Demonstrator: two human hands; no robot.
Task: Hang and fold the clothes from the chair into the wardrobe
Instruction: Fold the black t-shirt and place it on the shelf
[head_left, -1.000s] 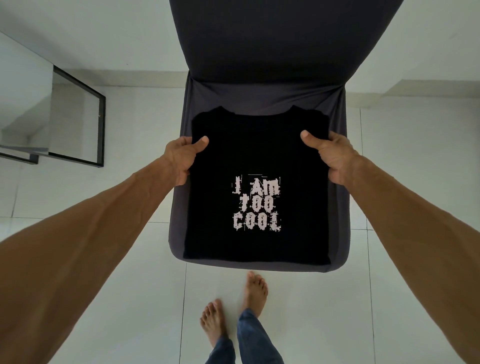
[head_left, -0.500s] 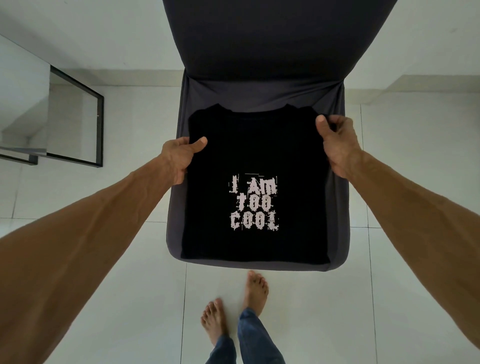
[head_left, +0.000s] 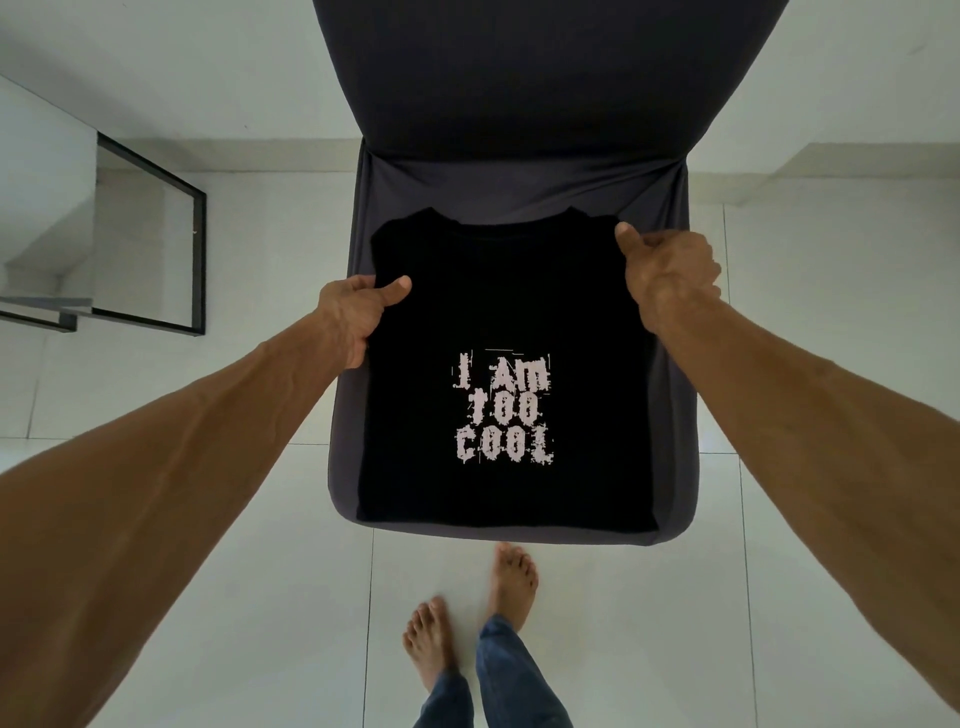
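Black T-shirt (head_left: 509, 312), folded into a rough square with the pale words "I AM TOO COOL" facing up, lies flat on the seat of a dark grey chair (head_left: 675, 415), its collar toward the chair back. The person's left hand (head_left: 353, 317) pinches the shirt's left edge, thumb lying on top of the cloth and the fingers curled out of sight beneath it. The right hand (head_left: 670, 275) grips the shirt's far right corner beside the collar, thumb pressed onto the fabric and the fingers (head_left: 670, 240) bunched behind it; how much cloth they hold I cannot quite make out. Between the two thumbs the shirt looks smooth and unlifted. Below the hands, past the seat's front edge, two bare feet (head_left: 514, 577) in blue jeans stand on the white tiled floor (head_left: 260, 597). Off beyond the left hand sits a glass panel (head_left: 150, 249) in a black frame.
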